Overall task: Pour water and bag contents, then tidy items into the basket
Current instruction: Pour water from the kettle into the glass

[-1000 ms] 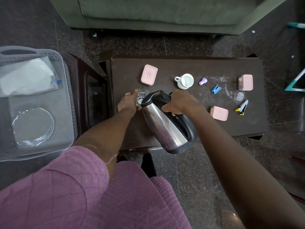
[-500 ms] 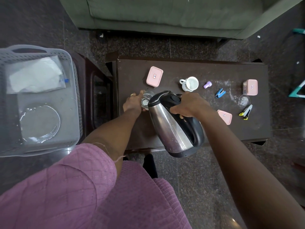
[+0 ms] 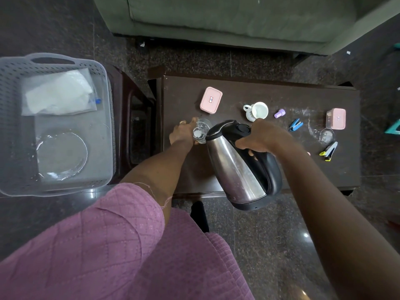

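My right hand (image 3: 263, 138) grips the black handle of a steel kettle (image 3: 236, 163), which is tilted with its spout over a clear glass (image 3: 200, 132). My left hand (image 3: 181, 134) holds that glass on the dark table (image 3: 249, 92), near its left edge. A grey basket (image 3: 13, 118) stands on the floor at the left. Inside it lie a clear bag of white contents (image 3: 58, 94) and a clear round dish (image 3: 61, 155).
On the table lie a pink box (image 3: 211, 100), a white cup (image 3: 257, 111), a lilac cap (image 3: 279, 113), a blue clip (image 3: 295, 124), a second pink box (image 3: 336, 118), a small glass (image 3: 327, 135) and a stapler (image 3: 329, 150). A green sofa (image 3: 238, 16) stands behind.
The kettle has stayed tilted over the glass, and both hands keep their holds. The view has shifted slightly, so everything sits further right and lower in the frame.
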